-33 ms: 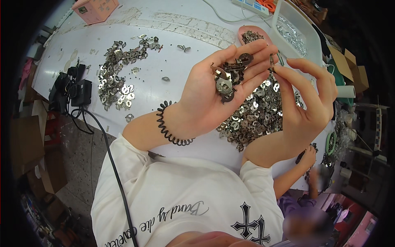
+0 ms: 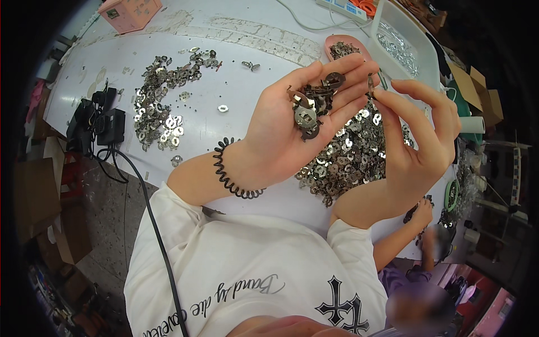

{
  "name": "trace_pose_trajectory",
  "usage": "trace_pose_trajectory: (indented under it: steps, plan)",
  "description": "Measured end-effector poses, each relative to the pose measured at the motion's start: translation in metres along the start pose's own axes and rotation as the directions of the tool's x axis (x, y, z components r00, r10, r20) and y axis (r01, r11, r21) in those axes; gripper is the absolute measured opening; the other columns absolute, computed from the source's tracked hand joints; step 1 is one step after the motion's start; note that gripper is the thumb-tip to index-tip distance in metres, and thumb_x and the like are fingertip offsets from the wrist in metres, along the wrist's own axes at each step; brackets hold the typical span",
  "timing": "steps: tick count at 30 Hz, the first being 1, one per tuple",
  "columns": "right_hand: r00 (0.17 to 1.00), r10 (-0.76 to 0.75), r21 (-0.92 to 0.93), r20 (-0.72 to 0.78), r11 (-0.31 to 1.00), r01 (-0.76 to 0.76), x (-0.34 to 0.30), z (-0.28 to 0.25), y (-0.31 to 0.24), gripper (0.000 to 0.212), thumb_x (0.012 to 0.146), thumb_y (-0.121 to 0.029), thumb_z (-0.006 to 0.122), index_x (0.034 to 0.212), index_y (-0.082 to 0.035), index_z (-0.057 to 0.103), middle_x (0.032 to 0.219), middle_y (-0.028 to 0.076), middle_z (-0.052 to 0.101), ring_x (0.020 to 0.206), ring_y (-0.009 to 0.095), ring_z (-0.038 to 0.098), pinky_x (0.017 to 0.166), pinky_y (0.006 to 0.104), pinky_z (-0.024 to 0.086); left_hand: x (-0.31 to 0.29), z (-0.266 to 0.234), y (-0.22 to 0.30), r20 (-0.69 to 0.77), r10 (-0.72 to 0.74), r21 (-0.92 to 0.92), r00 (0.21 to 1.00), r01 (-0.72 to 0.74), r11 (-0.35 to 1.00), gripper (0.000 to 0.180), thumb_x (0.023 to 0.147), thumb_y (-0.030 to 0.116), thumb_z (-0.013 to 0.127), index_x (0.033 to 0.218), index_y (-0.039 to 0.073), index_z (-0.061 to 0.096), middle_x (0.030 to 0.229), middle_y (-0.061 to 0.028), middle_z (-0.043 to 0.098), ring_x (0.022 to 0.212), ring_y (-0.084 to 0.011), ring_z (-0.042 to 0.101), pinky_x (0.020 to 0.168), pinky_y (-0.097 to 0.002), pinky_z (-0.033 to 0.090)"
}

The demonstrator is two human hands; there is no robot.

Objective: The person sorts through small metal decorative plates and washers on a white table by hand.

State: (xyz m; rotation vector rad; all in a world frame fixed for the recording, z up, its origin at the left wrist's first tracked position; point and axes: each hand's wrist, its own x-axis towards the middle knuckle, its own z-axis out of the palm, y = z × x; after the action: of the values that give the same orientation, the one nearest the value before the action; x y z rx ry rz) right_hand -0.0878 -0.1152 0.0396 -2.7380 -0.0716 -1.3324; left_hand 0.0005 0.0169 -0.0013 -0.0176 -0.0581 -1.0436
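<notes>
My left hand [image 2: 286, 129] is raised palm up and cups a small heap of dark and silvery stamped metal parts [image 2: 307, 109]. A black coiled band [image 2: 227, 177] sits around that wrist. My right hand [image 2: 418, 140] is beside it, thumb and forefinger pinching one small metal piece [image 2: 370, 84] close to the left fingertips. Below both hands a large pile of the same shiny metal parts [image 2: 348, 160] lies on the white table [image 2: 236, 84].
A second spread of metal parts [image 2: 160, 104] lies at the left. A pink dish [image 2: 339, 45] and a clear plastic tray [image 2: 401, 45] with parts stand at the back. A black adapter with cable [image 2: 104, 126] sits at the table's left edge. Another person's hand [image 2: 421, 213] works at the lower right.
</notes>
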Motion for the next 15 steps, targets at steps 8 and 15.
trace_pose_trajectory:
  steps: [8, 15]
  plan:
    - [0.995, 0.085, -0.006, -0.044, 0.996, -0.085, -0.004, -0.010, 0.014, 0.017, 0.063, -0.010, 0.079, 0.078, -0.013, 0.072, 0.085, -0.002, 0.066, 0.080, 0.018, 0.058, 0.082, 0.0315, 0.038, -0.001, 0.000, 0.001, -0.011, -0.013, 0.001, 1.000, 0.013, 1.000, 0.043, 0.101, 0.021, 0.029, 0.131, -0.006, 0.044, 0.135, -0.0194, 0.049, 0.130, -0.0273, 0.044, 0.112, -0.0364, 0.035]
    - [0.972, 0.233, -0.051, -0.017, 0.971, -0.234, -0.005, -0.007, 0.007, 0.019, 0.063, -0.012, 0.079, 0.081, -0.013, 0.072, 0.083, -0.001, 0.065, 0.079, 0.019, 0.057, 0.082, 0.0323, 0.038, -0.001, 0.000, -0.002, -0.016, -0.024, 0.027, 1.000, 0.024, 0.999, 0.043, 0.101, 0.021, 0.029, 0.130, -0.006, 0.045, 0.135, -0.0190, 0.049, 0.130, -0.0272, 0.045, 0.111, -0.0358, 0.036]
